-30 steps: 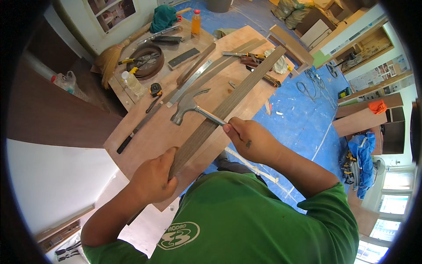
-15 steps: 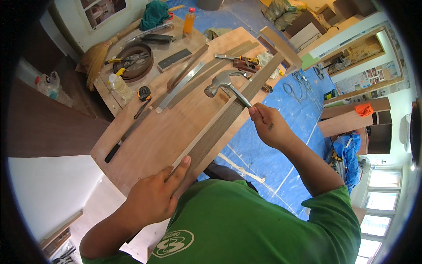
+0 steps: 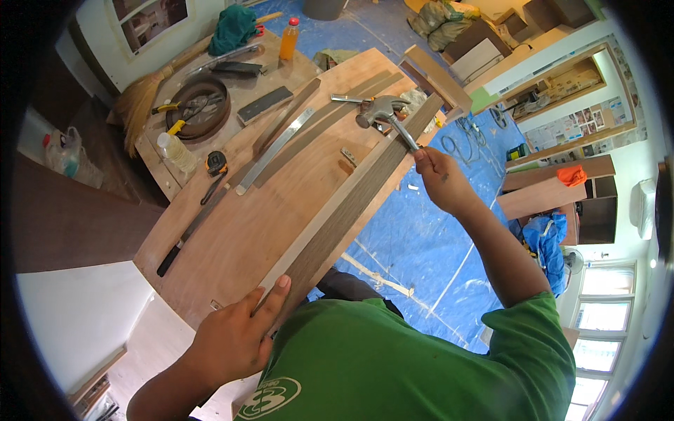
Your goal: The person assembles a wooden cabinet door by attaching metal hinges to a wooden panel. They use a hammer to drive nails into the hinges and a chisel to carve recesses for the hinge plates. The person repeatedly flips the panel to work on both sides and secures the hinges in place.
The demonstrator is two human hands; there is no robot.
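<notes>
Farther up the brown strip point(image 3: 351, 207) goes the hammer point(image 3: 393, 122), near the far end now, right hand point(image 3: 444, 177) wrapped around its handle point(image 3: 404, 136)! Left hand point(image 3: 235, 330) lies across the near end, likely steadying it along the counter point(image 3: 232, 259); how tightly closed, I can't tell.

Makeshift carpentry workshop inside room: wooden tabletop point(image 3: 232, 259) carrying metal strip point(image 3: 277, 151), tape measure point(image 3: 216, 163) and narrow wood strips point(image 3: 289, 114); claw hammer point(image 3: 382, 111) and long grained board point(image 3: 354, 203) held over it; blue floor sheeting point(image 3: 400, 235) marked with white streaks, cables point(image 3: 460, 147) looped on it; loose boards point(image 3: 540, 196) beside open cabinet boxes point(image 3: 599, 223) at right; bulging sacks point(image 3: 444, 29) at far end; straw broom point(image 3: 140, 109) at left; bright windows point(image 3: 604, 316) on right side, fan point(image 3: 573, 261) near them
</notes>
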